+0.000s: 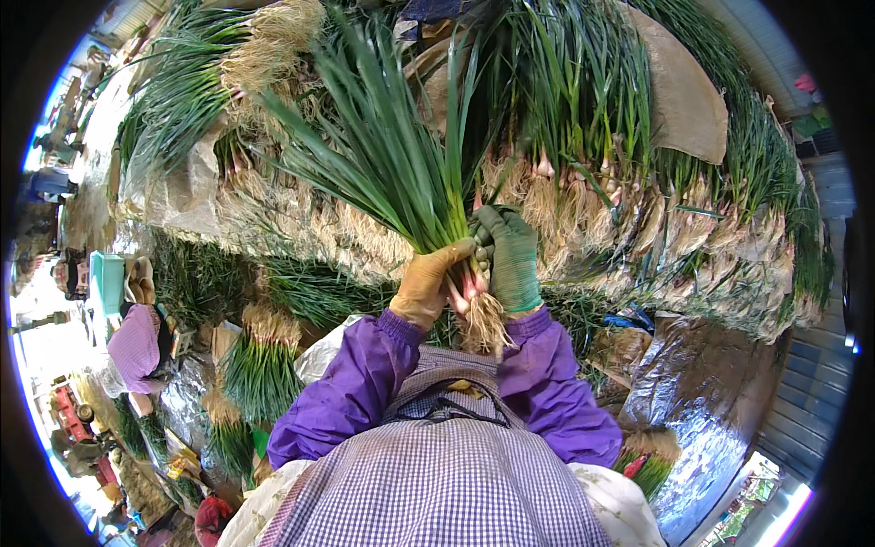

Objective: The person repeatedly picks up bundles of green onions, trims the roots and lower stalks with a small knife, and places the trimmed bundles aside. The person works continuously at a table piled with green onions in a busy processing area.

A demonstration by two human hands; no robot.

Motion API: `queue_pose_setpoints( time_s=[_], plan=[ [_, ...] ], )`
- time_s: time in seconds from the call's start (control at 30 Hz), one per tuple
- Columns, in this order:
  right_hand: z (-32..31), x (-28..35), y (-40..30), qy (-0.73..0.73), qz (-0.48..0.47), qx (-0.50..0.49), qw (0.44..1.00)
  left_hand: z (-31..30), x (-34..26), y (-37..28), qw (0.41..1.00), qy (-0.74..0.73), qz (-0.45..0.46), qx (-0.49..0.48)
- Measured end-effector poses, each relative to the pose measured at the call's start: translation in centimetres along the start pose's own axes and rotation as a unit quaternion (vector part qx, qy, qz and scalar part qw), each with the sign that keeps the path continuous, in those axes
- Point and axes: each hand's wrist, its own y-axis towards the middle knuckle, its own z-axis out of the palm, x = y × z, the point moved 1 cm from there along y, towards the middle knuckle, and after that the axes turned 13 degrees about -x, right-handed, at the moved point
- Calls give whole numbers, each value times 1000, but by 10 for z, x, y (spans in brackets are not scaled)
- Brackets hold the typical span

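My left hand [429,282], in a tan rubber glove, is closed around the lower stems of a bunch of green garlic plants [403,171]. The long green leaves fan up and to the left, while pinkish bulbs and pale roots hang below the fist. My right hand [509,249], in a green knitted glove, is at the right side of the same bunch, its fingers curled against the stems. Whether those fingers grip a stem cannot be made out. Beyond both hands, more garlic plants [588,116] lie in a row with roots towards me.
Tied-looking bundles [263,369] lie at the left, with roots up. A brown sack piece [683,89] covers some plants at the upper right. Plastic sheeting [704,390] spreads at the right. Another person [137,345] in a pinkish-purple top is at the left, beside a pale green container [107,284].
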Motion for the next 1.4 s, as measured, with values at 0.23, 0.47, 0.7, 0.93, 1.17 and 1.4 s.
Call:
queue_pose_setpoints(
  time_s=[0.23,0.47,0.7,0.93,1.17,1.4],
  plan=[
    [-14,31,43,-616,39,364,697,3,-33,-37,936,-301,50,174],
    [38,78,133,-711,-298,-83,632,1,-82,-38,899,-316,118,278],
    [-39,69,82,-201,-183,-16,962,-8,-30,-13,984,-163,19,68],
    [-45,32,-25,-342,-376,103,855,-2,2,3,999,6,-39,24],
    [-49,56,-6,-423,-109,175,882,-8,13,4,998,-21,-61,1],
    [-35,4,23,-69,30,24,997,-10,5,3,998,0,-51,41]
  ],
)
